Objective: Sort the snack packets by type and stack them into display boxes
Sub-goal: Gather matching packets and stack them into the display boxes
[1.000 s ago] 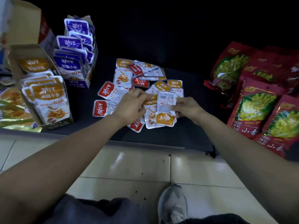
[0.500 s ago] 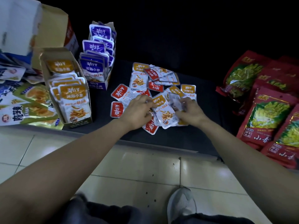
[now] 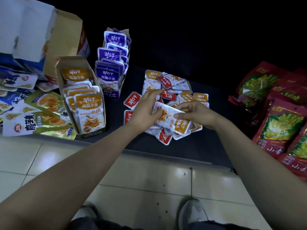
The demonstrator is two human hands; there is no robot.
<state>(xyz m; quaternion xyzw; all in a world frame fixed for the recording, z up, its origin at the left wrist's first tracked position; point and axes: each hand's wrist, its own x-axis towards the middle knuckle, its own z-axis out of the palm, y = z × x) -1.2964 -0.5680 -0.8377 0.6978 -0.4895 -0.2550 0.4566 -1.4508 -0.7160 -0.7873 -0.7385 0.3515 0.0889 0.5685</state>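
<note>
Display box (image 3: 93, 132) holds upright orange packets (image 3: 90, 112)

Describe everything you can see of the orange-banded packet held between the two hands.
The orange-banded packet is a glossy white plastic pouch with an orange band at its near end and orange strips pictured mid-face. It sits tilted above the loose pile. The left hand pinches its far end; the right hand pinches its right edge.
</note>
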